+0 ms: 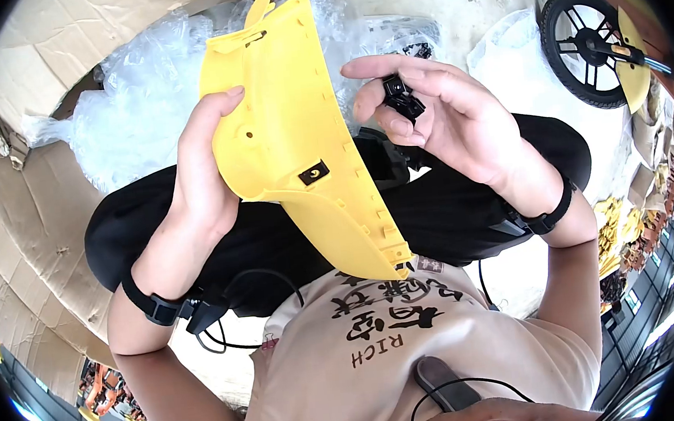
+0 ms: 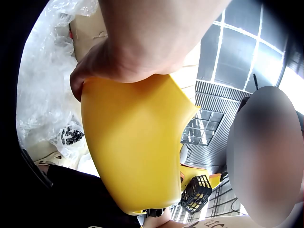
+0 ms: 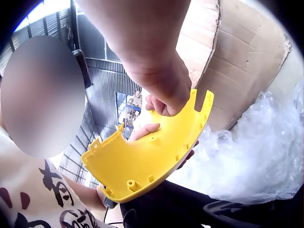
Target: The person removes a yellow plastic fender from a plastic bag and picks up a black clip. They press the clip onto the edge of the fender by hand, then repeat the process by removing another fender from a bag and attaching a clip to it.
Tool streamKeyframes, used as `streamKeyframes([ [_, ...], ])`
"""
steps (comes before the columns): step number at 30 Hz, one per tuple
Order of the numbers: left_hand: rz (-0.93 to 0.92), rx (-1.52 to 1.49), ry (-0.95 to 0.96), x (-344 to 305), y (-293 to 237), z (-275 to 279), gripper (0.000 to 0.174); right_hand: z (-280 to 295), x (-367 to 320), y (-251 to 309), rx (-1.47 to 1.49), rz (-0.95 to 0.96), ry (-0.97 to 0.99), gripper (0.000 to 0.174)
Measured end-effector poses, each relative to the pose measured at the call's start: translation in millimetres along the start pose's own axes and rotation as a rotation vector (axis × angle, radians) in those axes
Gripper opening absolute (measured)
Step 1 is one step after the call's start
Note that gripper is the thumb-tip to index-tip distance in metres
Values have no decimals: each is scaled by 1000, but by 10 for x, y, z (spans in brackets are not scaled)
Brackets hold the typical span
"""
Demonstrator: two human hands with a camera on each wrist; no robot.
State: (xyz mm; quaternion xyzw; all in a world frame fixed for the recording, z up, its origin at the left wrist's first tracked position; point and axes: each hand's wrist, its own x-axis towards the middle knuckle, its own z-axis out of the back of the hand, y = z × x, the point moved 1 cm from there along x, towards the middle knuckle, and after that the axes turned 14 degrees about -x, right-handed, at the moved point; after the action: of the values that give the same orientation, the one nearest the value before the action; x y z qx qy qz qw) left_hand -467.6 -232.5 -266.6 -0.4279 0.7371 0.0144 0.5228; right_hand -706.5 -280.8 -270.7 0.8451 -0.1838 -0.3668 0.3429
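item: yellow plastic panel (image 1: 297, 126), long and curved, with small tabs along its edge and a small black insert (image 1: 314, 173) set in its face; it is held upright above the person's lap, in front of the chest, its upper end towards the clear plastic bags (image 1: 142, 91). left hand (image 1: 205, 166): grasps the panel from its left side, palm against the back and thumb over the near edge. right hand (image 1: 449, 120): just beside the panel's right edge, fingers curled, pinching a small black part (image 1: 401, 97) between thumb and fingertips; whether the part touches the panel cannot be told. surroundings: black trousers (image 1: 465, 207) under both hands; flattened cardboard (image 1: 32, 205) on the left; a black spoked wheel (image 1: 583, 48) at upper right, well apart from the hands; a black strap on each wrist.
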Motion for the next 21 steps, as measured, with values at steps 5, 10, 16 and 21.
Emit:
streamKeyframes([
  [5,-2,4,5,-1,-1,-4,53,-50,-10,-48,-147,142,-18,35],
  [10,9,8,11,7,0,15,54,-22,-29,-20,-191,138,48,31],
  [16,21,15,10,2,5,8,54,-10,-17,-36,-170,102,23,34],
  [21,21,8,-1,3,8,-3,53,-43,-52,16,-356,166,-41,33],
])
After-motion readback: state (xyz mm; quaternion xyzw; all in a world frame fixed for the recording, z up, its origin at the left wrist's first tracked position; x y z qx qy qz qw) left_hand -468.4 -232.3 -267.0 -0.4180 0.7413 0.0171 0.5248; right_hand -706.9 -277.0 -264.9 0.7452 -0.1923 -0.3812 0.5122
